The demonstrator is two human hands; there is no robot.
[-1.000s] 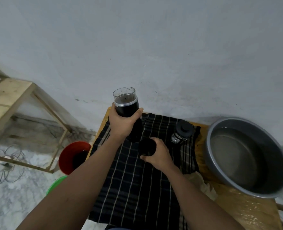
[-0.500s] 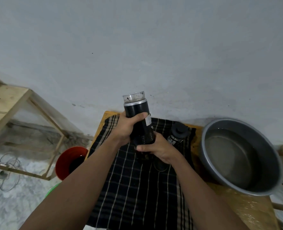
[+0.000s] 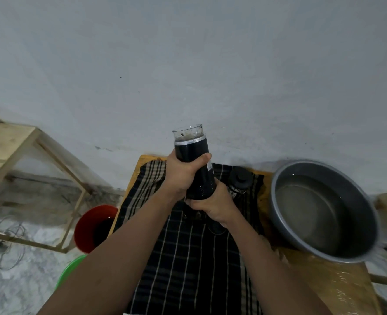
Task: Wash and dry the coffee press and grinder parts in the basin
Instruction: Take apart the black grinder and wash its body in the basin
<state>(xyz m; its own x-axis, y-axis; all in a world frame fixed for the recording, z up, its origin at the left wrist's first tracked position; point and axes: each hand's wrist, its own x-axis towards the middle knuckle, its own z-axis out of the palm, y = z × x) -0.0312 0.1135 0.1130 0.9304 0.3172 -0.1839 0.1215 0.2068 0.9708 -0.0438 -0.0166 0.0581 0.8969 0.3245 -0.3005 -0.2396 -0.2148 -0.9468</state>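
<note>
A tall black grinder body (image 3: 193,155) with a silver ring and a clear top section is held upright above the dark plaid cloth (image 3: 188,258). My left hand (image 3: 181,176) wraps its middle. My right hand (image 3: 213,204) grips its bottom end, covering the base. Behind my right hand a small black-lidded coffee press (image 3: 240,179) stands on the cloth. The grey metal basin (image 3: 369,214) with water in it sits at the right on the wooden table.
A red bucket (image 3: 85,226) with dark liquid and a green bowl (image 3: 71,271) stand on the floor left of the table. A wooden frame (image 3: 45,146) and loose cables (image 3: 4,235) lie further left. The wet table surface (image 3: 337,283) shows bottom right.
My right hand held a separate black part on the cloth; it has come up onto the grinder's bottom end. The grinder is now raised higher, gripped by both hands.
</note>
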